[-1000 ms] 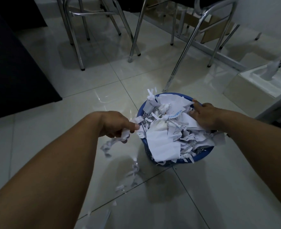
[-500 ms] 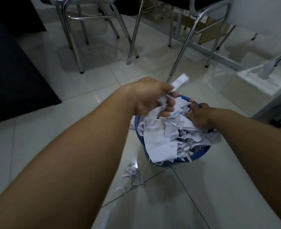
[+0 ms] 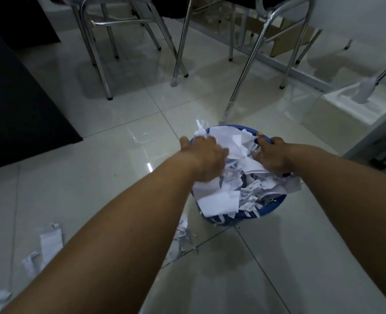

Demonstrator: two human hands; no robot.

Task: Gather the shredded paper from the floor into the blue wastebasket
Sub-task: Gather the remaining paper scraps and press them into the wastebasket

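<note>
Vs half a second back: our left hand has dropped from above the basket and now lies palm-down on the paper heaped inside, fingers spread flat, no grip on any strip. The strip it held up is no longer raised. Right hand is where it was, at the far right rim, fingers curled into the paper; we cannot tell if that grip is closed on anything.

Basket is overfull, with sheets and strips hanging over the near rim.

More paper is on the floor: a small pile just beside the basket's near left, partly behind the left forearm, and larger scraps well apart at lower left.

Floor is glossy pale tile. Chrome chair legs stand beyond the basket, a white box at right, dark furniture at left.
</note>
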